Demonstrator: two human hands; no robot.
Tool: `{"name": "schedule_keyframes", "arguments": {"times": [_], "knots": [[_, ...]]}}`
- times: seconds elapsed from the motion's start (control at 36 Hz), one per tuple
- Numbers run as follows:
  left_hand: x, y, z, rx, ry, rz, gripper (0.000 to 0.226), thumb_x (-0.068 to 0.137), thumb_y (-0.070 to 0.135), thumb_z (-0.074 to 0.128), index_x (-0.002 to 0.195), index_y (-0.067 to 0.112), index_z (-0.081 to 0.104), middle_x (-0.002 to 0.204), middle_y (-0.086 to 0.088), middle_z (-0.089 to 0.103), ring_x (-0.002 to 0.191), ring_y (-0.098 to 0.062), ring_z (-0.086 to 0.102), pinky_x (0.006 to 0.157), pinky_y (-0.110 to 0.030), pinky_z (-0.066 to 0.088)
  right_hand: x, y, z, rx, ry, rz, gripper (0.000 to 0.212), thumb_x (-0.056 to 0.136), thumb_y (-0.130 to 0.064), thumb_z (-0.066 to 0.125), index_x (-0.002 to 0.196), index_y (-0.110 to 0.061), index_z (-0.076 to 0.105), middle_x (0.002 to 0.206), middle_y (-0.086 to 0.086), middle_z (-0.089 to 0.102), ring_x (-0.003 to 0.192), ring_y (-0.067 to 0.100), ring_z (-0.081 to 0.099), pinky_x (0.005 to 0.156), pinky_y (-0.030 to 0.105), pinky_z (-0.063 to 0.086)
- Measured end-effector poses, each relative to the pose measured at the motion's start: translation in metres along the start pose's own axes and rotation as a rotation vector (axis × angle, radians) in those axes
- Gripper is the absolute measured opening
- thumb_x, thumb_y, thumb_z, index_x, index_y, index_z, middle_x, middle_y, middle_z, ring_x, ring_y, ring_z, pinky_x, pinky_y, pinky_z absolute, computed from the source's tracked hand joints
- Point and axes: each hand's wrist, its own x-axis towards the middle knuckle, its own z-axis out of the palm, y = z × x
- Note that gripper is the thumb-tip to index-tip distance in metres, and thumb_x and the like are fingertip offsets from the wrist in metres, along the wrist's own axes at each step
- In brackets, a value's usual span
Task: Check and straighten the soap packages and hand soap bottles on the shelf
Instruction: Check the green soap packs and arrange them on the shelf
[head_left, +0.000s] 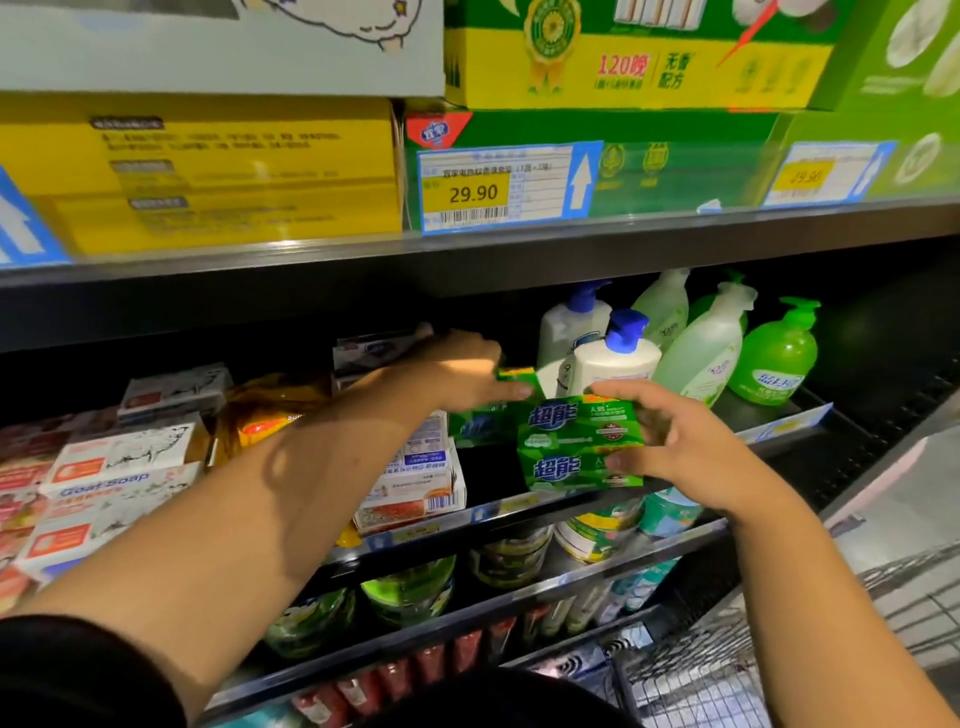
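left hand (467, 371) fingertips hidden, yellow box (208, 171) print blurred

Dark shelf (571, 506) carries soap boxes (124, 457), seemingly upright bottles (774, 358).

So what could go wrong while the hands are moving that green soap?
The right hand grips the green soap pack only by its right edge, out past the shelf front, so it might slip and fall. The white pump bottles stand close behind it and lean a little; a bump could tip them. The left hand reaches over another green pack deeper in, so it might knock that one crooked.
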Motion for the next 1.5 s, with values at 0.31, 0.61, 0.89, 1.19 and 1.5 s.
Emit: {"name": "schedule_keyframes", "arguments": {"times": [0.31,0.61,0.89,1.19,1.5], "knots": [[-0.004,-0.009,-0.006,-0.022,-0.168,-0.006,0.058,0.088,0.040,0.070,0.142,0.034,0.050,0.139,-0.003,0.053,0.124,-0.026,0.050,0.088,-0.029,0.036,0.013,-0.005,0.020,-0.040,-0.065,0.019,0.064,0.079,0.012,0.074,0.131,-0.019,0.056,0.117,0.004,0.072,0.108,0.016,0.068,0.086,0.025,0.055],[-0.002,-0.006,-0.004,-0.203,-0.092,-0.144,0.063,0.080,0.029,0.081,0.137,0.017,0.058,0.138,-0.008,0.057,0.118,-0.027,0.057,0.085,-0.027,0.041,0.037,-0.019,0.040,-0.510,-0.270,0.069,0.064,0.089,-0.009,0.072,0.142,-0.035,0.047,0.137,-0.016,0.054,0.115,-0.003,0.056,0.098,0.015,0.043],[-0.007,-0.009,0.005,-0.324,-0.045,-0.173,0.060,0.079,0.026,0.082,0.134,0.021,0.060,0.137,-0.005,0.059,0.119,-0.024,0.056,0.088,-0.025,0.037,0.021,-0.001,0.048,-0.497,-0.231,0.039,0.071,0.087,-0.036,0.076,0.147,-0.045,0.039,0.149,-0.021,0.038,0.136,0.000,0.041,0.102,0.008,0.037],[-0.012,-0.004,0.004,-0.109,-0.007,-0.179,0.053,0.086,0.046,0.070,0.136,0.036,0.057,0.139,0.001,0.054,0.130,-0.025,0.039,0.087,-0.038,0.020,0.027,-0.016,0.072,-0.718,-0.169,0.258,0.079,0.097,-0.052,0.055,0.159,-0.033,0.010,0.126,0.016,0.062,0.078,0.014,0.061,0.051,0.013,0.038],[-0.014,0.003,-0.004,-0.199,0.017,-0.195,0.030,0.090,0.034,0.065,0.119,0.026,0.071,0.124,-0.002,0.066,0.115,-0.025,0.056,0.089,-0.030,0.040,0.027,-0.026,0.072,-0.719,-0.140,0.233,0.078,0.094,-0.047,0.063,0.157,-0.028,0.023,0.155,0.007,0.042,0.132,0.027,0.050,0.102,0.031,0.045]]}}
